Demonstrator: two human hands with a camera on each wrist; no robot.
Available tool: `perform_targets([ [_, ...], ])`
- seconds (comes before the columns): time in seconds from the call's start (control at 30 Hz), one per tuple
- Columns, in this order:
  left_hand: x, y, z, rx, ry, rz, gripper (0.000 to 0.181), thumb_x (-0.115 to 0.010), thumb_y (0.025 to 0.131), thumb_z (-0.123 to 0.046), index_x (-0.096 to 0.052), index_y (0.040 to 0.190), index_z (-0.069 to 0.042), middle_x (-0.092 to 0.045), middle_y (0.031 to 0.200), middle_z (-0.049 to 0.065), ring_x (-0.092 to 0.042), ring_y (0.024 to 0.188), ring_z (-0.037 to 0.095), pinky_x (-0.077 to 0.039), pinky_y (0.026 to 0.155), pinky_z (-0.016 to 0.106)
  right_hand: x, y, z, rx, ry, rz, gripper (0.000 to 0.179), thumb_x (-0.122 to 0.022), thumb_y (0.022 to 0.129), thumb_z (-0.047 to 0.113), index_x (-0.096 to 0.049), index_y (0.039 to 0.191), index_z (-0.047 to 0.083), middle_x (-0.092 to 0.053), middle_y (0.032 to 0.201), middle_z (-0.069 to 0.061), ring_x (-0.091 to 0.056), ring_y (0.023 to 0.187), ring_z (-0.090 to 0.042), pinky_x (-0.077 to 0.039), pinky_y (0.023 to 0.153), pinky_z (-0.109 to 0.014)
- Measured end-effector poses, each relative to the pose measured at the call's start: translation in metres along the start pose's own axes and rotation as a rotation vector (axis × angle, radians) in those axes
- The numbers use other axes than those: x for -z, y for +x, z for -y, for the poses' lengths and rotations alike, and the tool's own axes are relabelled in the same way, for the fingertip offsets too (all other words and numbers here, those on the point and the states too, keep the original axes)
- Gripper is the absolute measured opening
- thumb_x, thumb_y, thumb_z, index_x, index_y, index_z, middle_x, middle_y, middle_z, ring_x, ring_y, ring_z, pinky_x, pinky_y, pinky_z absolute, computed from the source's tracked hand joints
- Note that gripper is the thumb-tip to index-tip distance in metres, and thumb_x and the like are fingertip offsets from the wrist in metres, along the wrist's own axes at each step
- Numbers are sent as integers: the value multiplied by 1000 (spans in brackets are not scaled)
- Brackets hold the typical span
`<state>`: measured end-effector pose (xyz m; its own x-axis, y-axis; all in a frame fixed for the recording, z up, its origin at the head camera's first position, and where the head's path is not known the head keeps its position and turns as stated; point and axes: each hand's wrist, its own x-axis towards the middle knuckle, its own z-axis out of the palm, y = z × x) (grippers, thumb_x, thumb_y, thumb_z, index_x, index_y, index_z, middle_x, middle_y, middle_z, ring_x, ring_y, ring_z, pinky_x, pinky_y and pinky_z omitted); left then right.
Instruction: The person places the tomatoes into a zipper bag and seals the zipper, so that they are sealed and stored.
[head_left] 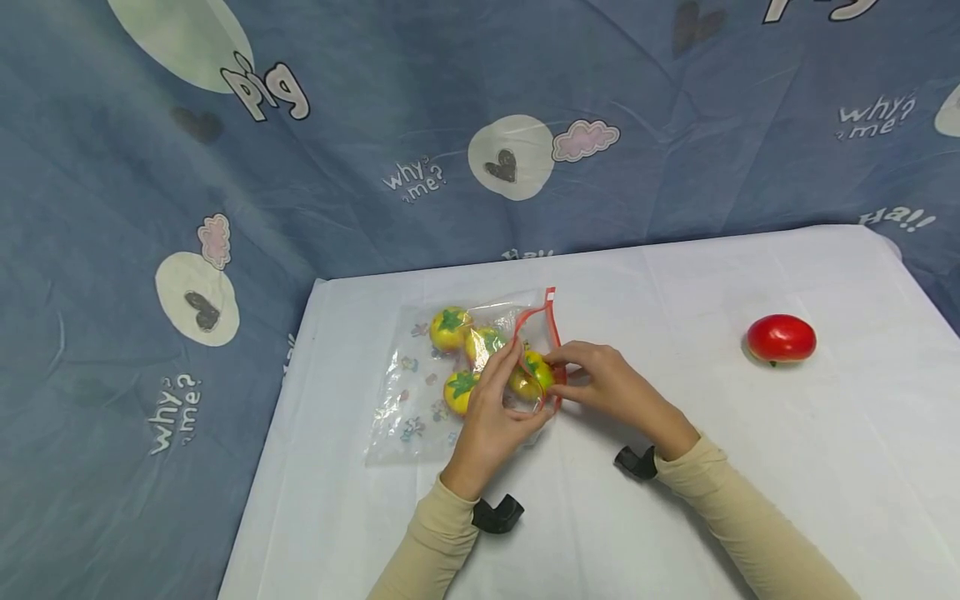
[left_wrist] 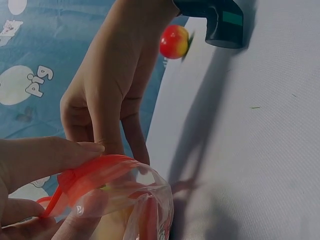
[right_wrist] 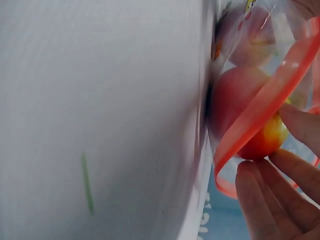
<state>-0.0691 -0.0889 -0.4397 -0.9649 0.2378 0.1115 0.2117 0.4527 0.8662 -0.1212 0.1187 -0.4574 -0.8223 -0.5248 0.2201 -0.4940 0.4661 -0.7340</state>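
Note:
A clear zip bag [head_left: 405, 417] with a red zip edge lies on the table, its mouth parted toward the right. Inside are several round yellow toy fruits [head_left: 450, 329] with green leafy tops; the right wrist view shows their red undersides. My left hand [head_left: 491, 412] pinches the red-edged rim [left_wrist: 107, 167] of the bag between thumb and fingers. At the mouth, my right hand [head_left: 611, 387] holds one yellow-and-red toy fruit [right_wrist: 270, 137] by its fingertips and thumb, the fruit lying partly behind the red strip.
A red toy fruit [head_left: 782, 338] sits apart on the right side of the white-covered table [head_left: 675, 300]. A blue printed cloth [head_left: 375, 100] hangs behind the table and at its left. Black wrist mounts [head_left: 498, 514] are on both wrists.

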Motion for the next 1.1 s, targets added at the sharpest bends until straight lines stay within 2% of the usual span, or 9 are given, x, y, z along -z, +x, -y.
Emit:
perform_targets([
  [0.17, 1, 0, -1, -5, 9, -9, 98, -88, 78, -3, -36, 161, -11, -37, 163, 13, -48, 143, 26, -66, 74, 31, -3, 1, 2, -2, -25, -9, 40, -88, 82, 14, -74, 119, 5, -76, 111, -7, -71, 94, -22, -65, 83, -39],
  [0.37, 0, 0, -2, -3, -26, 4, 98, -87, 79, 0, -35, 161, -12, -35, 165, 12, -51, 141, 29, -66, 75, 31, -6, 1, 2, -21, -20, 0, 37, -87, 83, 13, -74, 118, 6, -75, 107, -6, -67, 87, -19, -65, 83, -36],
  [0.67, -1, -1, -2, 2, -15, -9, 101, -89, 77, 0, -35, 162, -13, -36, 164, 8, -49, 143, 27, -66, 76, 34, -8, 3, 1, -29, 2, -1, 38, -87, 83, 11, -75, 118, 5, -76, 107, -7, -66, 86, -21, -65, 84, -36],
  [1.1, 2, -2, -3, -1, -37, -2, 101, -88, 78, 0, -34, 162, -12, -34, 165, 13, -48, 144, 26, -66, 78, 35, -13, 10, -1, 15, -10, -25, 38, -86, 82, 8, -75, 118, 6, -78, 109, -8, -67, 83, -20, -63, 77, -36],
])
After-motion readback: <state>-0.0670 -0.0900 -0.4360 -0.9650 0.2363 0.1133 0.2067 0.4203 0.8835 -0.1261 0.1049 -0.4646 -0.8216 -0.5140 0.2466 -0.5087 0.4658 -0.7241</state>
